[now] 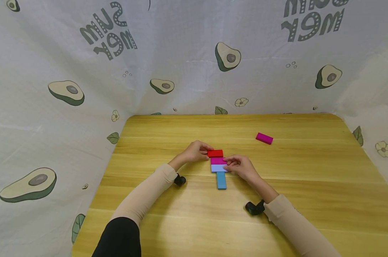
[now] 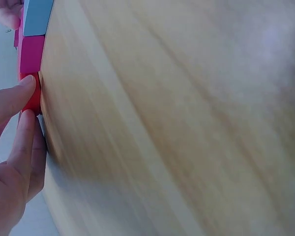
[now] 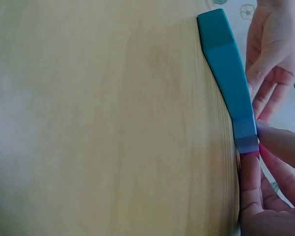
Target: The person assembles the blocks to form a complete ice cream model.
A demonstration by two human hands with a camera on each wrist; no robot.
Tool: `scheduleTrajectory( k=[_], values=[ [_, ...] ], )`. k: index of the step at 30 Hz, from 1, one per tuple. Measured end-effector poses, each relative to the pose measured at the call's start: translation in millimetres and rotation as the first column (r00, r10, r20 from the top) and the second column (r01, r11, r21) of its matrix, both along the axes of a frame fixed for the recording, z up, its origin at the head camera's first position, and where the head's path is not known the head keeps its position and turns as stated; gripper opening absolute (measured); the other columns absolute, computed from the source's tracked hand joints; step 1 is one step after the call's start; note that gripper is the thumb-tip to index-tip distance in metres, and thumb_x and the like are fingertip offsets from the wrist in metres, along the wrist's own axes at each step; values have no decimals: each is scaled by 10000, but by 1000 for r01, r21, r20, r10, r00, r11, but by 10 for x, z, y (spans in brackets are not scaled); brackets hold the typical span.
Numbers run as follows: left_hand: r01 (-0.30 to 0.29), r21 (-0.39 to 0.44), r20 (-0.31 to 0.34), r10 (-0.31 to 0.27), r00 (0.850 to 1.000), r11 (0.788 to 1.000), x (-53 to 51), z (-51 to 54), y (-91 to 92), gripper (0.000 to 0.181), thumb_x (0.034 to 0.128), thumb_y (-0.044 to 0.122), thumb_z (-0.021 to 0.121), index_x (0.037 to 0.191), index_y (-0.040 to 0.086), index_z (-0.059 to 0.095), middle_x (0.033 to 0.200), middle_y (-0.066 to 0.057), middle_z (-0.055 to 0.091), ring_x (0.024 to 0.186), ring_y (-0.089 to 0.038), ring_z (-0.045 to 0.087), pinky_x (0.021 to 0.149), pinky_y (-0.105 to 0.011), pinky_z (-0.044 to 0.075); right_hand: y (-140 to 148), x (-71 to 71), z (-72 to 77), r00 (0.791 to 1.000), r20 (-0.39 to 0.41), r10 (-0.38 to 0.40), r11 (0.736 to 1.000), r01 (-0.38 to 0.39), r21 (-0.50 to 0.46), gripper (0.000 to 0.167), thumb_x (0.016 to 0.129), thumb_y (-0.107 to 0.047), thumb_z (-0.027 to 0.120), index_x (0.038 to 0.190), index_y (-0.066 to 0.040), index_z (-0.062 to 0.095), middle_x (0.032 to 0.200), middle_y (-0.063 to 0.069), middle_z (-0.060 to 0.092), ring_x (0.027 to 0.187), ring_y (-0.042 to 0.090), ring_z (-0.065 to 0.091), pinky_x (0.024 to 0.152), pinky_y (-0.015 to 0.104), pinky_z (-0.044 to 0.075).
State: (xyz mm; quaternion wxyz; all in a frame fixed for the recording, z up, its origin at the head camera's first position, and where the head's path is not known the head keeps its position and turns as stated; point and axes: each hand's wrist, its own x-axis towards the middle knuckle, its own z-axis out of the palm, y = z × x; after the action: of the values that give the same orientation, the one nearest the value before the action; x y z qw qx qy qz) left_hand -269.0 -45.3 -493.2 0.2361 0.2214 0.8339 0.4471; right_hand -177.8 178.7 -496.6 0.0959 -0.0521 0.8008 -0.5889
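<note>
In the head view my left hand (image 1: 195,151) pinches a red block (image 1: 215,153) at its left end, thumb and fingertips on either side. Right below it a magenta block (image 1: 217,161) lies crosswise, and a lavender block (image 1: 218,168) lies against that one. A blue block (image 1: 221,180) points down from the lavender block toward me. My right hand (image 1: 242,167) has its thumb and index finger curled at the right ends of the magenta and lavender blocks. The left wrist view shows the red block (image 2: 33,93) beside the magenta block (image 2: 31,54).
Another magenta block (image 1: 264,138) lies apart at the back right of the wooden table (image 1: 309,171). Behind the table hangs a white cloth (image 1: 187,35) printed with avocados. Black wrist cameras (image 1: 254,208) sit under both wrists, close to the tabletop.
</note>
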Motion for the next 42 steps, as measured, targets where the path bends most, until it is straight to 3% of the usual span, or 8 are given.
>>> scheduleTrajectory(
  k=[6,42],
  values=[
    [17,3,-9,-17,1000,1000,-1,-2,0,396,870,-78,721,1260,-47,660,1303,-175,623,1197,-244,605,931,-242,515,30,-64,-186,1000,-18,-7,1000,8,29,308,875,-9,757,1147,114,682,939,169,673,796,205,591,639,196,506],
    [68,33,-18,-68,998,997,9,-10,44,380,889,-107,680,1266,-79,641,1306,-199,623,1206,-276,602,933,-245,514,31,-57,-181,1000,8,-23,998,23,51,293,873,-29,765,1136,80,700,902,117,655,784,199,584,639,201,501]
  ],
)
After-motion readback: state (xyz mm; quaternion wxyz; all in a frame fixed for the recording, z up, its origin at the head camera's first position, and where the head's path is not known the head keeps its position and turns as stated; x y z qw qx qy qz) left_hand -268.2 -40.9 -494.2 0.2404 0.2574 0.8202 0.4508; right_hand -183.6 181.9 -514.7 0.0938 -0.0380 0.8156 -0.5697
